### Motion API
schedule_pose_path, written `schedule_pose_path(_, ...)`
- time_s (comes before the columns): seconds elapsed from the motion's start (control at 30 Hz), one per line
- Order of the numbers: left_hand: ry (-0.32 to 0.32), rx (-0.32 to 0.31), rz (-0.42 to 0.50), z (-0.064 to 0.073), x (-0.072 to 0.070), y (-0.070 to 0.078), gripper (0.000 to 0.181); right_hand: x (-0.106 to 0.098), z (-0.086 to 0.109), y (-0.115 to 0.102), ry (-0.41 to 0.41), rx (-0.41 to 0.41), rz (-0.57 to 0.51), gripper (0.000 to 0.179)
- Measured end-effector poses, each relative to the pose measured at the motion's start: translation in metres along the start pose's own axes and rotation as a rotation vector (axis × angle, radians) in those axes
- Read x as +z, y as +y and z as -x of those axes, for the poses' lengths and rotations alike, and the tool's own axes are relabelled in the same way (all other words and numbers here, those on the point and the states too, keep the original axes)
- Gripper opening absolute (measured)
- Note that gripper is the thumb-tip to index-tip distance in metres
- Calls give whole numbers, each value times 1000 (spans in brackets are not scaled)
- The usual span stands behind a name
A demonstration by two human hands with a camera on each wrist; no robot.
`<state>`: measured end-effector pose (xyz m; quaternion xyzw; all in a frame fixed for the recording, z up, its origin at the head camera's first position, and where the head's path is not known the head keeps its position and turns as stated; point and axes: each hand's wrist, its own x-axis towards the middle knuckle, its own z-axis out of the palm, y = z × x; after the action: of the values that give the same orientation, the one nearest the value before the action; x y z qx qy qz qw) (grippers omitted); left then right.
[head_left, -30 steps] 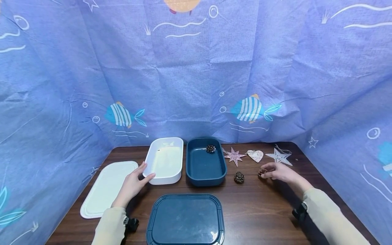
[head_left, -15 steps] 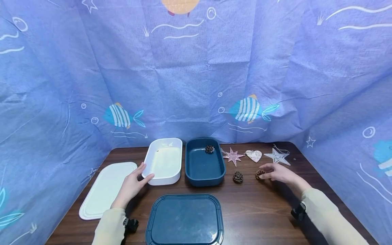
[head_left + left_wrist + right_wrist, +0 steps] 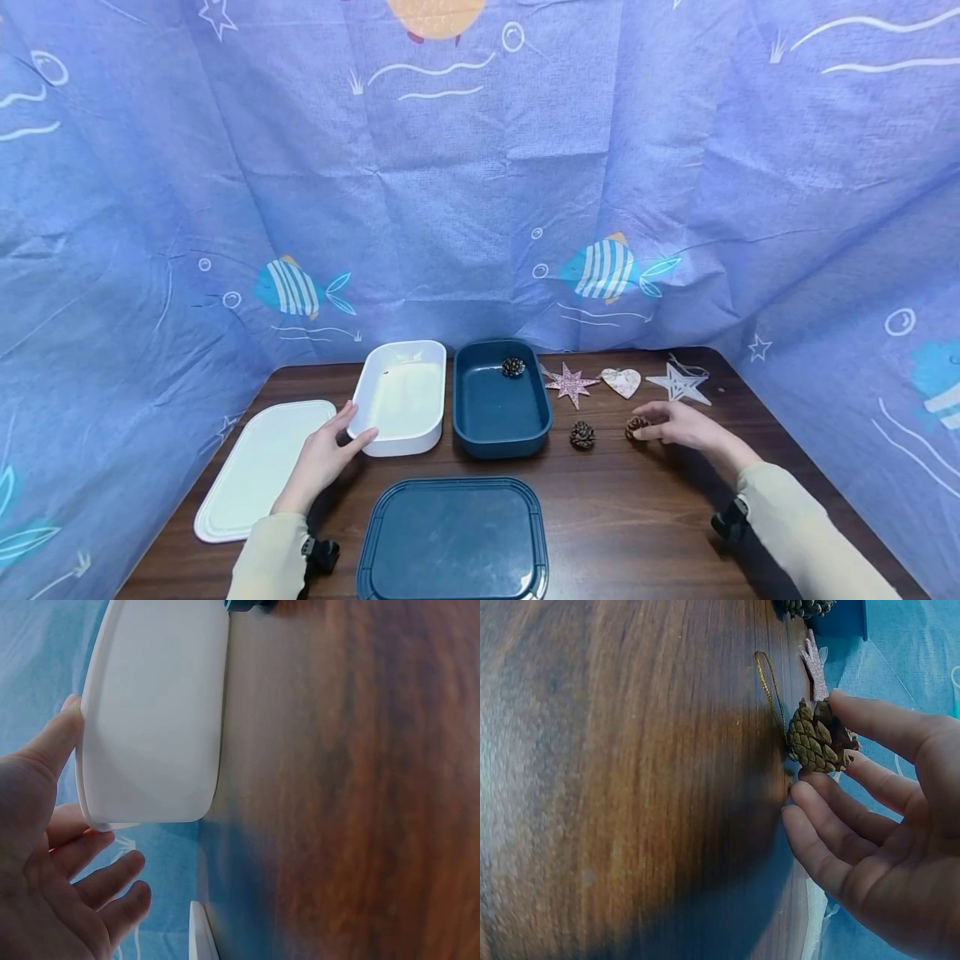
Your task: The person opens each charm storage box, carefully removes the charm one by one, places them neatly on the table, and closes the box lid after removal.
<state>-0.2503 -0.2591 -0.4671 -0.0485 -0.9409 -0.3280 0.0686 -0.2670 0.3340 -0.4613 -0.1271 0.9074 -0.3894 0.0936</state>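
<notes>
Between thumb and fingers of the right hand (image 3: 688, 425), a pinecone (image 3: 814, 739) sits pinched, scarcely moved since half a second ago; its string loop (image 3: 767, 681) points away from the palm, long axis unclear. The left hand (image 3: 321, 457) grips the white box (image 3: 408, 444).

The right box (image 3: 501, 448) holds a cone (image 3: 513, 367) at one o'clock. Round it lie the left box (image 3: 403, 446) at nine, outer lid (image 3: 258, 467) at eight, front lid (image 3: 453, 537) near six, near cone (image 3: 582, 435), far cone (image 3: 633, 427) toward four, near star (image 3: 572, 384), heart (image 3: 622, 382), far star (image 3: 678, 384) at three.
</notes>
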Motion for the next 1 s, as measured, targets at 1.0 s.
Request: schedule_pose_path(1.0,-21,-9,17,-2,0,-1,93,-8,-1,-1,-54,-64,-26,62)
